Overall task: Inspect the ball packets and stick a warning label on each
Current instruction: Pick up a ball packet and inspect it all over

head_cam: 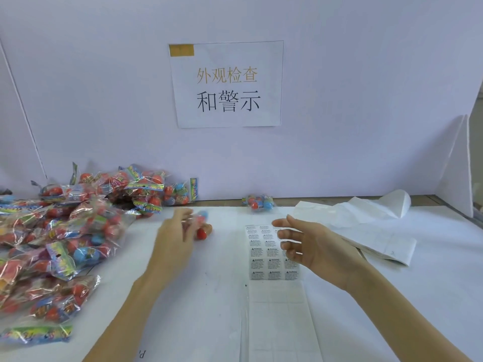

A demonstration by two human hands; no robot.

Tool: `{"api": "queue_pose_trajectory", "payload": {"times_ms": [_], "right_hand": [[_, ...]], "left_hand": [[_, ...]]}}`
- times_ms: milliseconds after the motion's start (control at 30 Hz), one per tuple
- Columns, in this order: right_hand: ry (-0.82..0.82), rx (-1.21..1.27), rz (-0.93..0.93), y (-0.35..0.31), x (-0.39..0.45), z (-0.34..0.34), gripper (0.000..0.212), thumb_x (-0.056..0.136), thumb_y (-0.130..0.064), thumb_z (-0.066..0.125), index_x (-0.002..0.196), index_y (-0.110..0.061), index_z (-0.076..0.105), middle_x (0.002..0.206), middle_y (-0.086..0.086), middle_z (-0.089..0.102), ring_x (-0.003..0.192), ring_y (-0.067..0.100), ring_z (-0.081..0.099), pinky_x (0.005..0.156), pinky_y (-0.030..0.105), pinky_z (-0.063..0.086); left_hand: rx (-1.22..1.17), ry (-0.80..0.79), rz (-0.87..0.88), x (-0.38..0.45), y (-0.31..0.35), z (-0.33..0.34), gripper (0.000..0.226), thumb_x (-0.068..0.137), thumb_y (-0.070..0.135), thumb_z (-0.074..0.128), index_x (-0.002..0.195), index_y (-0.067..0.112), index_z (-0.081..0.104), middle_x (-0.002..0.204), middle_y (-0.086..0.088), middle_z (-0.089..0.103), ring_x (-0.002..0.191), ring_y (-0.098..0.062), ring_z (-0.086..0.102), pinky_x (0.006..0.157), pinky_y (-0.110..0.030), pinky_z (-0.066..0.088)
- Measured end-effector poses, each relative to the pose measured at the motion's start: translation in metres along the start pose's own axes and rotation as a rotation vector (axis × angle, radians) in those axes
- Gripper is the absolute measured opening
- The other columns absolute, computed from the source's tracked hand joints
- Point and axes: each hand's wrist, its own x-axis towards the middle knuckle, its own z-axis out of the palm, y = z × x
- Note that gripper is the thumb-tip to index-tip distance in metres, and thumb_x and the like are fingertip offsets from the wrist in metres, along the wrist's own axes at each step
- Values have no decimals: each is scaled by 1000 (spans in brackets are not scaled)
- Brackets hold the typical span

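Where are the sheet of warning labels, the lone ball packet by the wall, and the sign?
sheet of warning labels [264, 259], head view, printed middle.
lone ball packet [258, 202], head view, its balls.
sign [227, 100], head view, black characters.

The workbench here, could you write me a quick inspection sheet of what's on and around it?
Surface: white table, faint marks and creases.
Job's things: heap of ball packets at the left; one single packet by the back wall; label sheet in the middle, its nearer part already peeled bare.
Clutter: used backing sheets, loosely stacked and crumpled, at the right.
Hands: left hand grips a blurred packet with a red ball; right hand hovers open over the label sheet.
Cables: nothing seen.
Surroundings: white partition walls; paper sign with Chinese characters on the back wall.
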Motion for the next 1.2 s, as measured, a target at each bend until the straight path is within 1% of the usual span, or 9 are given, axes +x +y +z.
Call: {"api": "queue_pose_trajectory", "payload": {"times_ms": [67,200,300,433,567,767,933,1033,1200], "right_hand": [[0,-23,-5,2,1,0,34,92,-34,68,114,-9,76,87,2,67,73,15,61,69,26,51],[51,-118,-85,11,4,1,27,98,-26,67,121,-12,74,95,7,73,77,19,66,68,26,53],[187,-377,-228,19,7,5,35,96,-25,75,128,-36,68,100,4,75,77,14,71,68,23,55],[230,-621,-341,26,8,11,46,93,-34,78,132,-52,61,107,1,66,72,7,64,64,26,58],[247,-659,-398,27,8,18,41,95,-37,73,133,-45,62,117,0,64,93,15,69,79,38,63],[259,-587,-475,23,7,23,14,99,-26,69,108,-18,76,98,-5,77,87,6,71,73,21,54],[175,-574,-345,21,4,21,21,102,-39,62,116,-26,70,100,3,76,89,14,73,74,28,57],[222,-565,-401,22,5,19,34,101,-45,59,97,-18,79,87,6,78,76,17,70,73,35,58],[274,-538,-366,19,8,12,31,102,-42,61,87,-29,85,91,-6,81,88,13,75,88,30,59]], "left_hand": [[-204,-115,-9,-10,19,14,10,101,31,65,109,26,63,99,14,74,89,-4,70,83,-33,56],[-388,-277,32,-27,39,37,9,103,25,62,111,24,63,99,15,74,87,-12,71,78,-27,57],[-448,-286,69,-37,53,44,15,107,16,55,116,25,64,104,18,72,98,-8,69,79,-15,52],[-509,-178,142,-39,66,40,23,109,16,50,122,24,66,115,11,71,105,-17,69,86,-26,57],[-576,-153,138,-38,72,32,22,108,13,51,118,19,70,111,6,73,103,-15,70,80,-19,55],[-638,-221,-24,-40,77,33,23,104,30,54,111,22,74,97,2,78,92,-15,73,80,-22,59],[-640,-281,-136,-39,74,33,22,102,29,58,105,23,79,94,3,80,88,-16,75,73,-24,60],[-641,-348,-157,-40,74,33,25,107,22,55,108,18,80,97,-1,80,91,-19,76,72,-28,61],[-710,-448,-210,-36,76,29,31,108,26,52,106,19,82,100,-2,79,88,-15,71,76,-29,60]]}}
